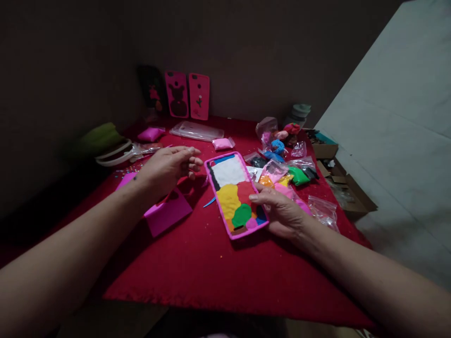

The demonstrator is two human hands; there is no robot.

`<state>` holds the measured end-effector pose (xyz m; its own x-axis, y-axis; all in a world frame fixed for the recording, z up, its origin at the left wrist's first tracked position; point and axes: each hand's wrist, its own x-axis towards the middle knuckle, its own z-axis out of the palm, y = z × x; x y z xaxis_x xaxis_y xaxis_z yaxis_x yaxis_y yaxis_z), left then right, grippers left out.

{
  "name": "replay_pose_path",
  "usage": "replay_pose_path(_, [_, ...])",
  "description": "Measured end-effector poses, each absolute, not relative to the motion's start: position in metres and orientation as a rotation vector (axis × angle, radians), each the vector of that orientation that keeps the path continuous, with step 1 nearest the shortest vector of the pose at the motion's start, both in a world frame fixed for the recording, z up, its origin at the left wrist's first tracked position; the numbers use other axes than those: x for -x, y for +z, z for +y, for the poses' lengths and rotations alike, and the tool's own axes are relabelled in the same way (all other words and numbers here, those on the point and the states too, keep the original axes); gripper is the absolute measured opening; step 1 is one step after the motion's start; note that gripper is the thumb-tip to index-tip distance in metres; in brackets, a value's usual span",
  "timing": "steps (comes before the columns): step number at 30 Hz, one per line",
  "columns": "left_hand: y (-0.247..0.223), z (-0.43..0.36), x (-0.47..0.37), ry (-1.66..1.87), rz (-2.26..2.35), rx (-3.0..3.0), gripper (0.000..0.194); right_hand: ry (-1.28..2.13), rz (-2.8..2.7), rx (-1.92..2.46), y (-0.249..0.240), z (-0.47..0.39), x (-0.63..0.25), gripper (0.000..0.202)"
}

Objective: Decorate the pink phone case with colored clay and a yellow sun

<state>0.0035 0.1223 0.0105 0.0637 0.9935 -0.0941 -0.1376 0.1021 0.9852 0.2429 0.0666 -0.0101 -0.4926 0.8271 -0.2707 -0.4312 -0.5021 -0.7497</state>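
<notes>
A phone case (229, 201) with a raised pink rim is tilted above the red cloth, its face covered in clay-like patches of white, yellow, red, green, blue and black. My right hand (282, 210) grips its lower right edge, thumb on the front and the other fingers mostly behind. To the left of the case hovers my left hand (172, 165), fingers loosely bent and apart, with nothing visible in them. Under that forearm lies a magenta sheet (169, 218), partly hidden. A thin blue tool (210, 203) rests beside the case.
Several bags of coloured clay (299, 175) crowd the right side. Decorated phone cases (199, 96) lean on the back wall, and a clear case (197, 130) lies before them. A white-rimmed item (114, 157) sits at left; cardboard boxes (359, 197) stand beyond the right edge.
</notes>
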Motion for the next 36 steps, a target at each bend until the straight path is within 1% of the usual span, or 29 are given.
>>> replay_pose_path(3, [0.003,0.127,-0.006,1.01,1.023,-1.032,0.022,1.93,-0.801,0.783,-0.009,0.07,-0.241,0.043])
replay_pose_path(8, [0.002,0.108,-0.02,0.721,0.904,-1.162,0.032,1.891,-0.792,0.702,-0.012,0.071,-0.239,0.045])
replay_pose_path(10, [0.003,0.101,-0.025,0.66,0.925,-1.229,0.032,1.886,-0.779,0.706,-0.014,0.072,-0.24,0.047])
replay_pose_path(14, [0.003,0.094,-0.032,0.659,0.974,-1.284,0.025,1.892,-0.818,0.693,-0.016,0.072,-0.241,0.054])
replay_pose_path(17, [0.003,0.093,-0.034,0.679,0.984,-1.266,0.021,1.903,-0.837,0.687,-0.016,0.071,-0.242,0.052])
replay_pose_path(19, [0.003,0.092,-0.034,0.684,0.983,-1.249,0.019,1.91,-0.798,0.713,-0.017,0.072,-0.243,0.045])
replay_pose_path(22, [0.002,0.091,-0.034,0.707,0.963,-1.197,0.019,1.95,-0.699,0.731,-0.016,0.073,-0.244,0.028])
replay_pose_path(23, [0.002,0.091,-0.034,0.716,0.955,-1.175,0.019,1.97,-0.678,0.717,-0.015,0.073,-0.244,0.028])
replay_pose_path(26, [0.001,0.092,-0.034,0.722,0.932,-1.118,0.019,2.013,-0.656,0.669,-0.011,0.073,-0.243,0.035])
replay_pose_path(31, [0.001,0.093,-0.033,0.747,0.926,-1.049,0.018,2.039,-0.641,0.662,-0.007,0.072,-0.242,0.04])
replay_pose_path(36, [0.002,0.091,-0.032,0.746,0.919,-1.095,0.017,2.082,-0.677,0.651,-0.013,0.072,-0.241,0.037])
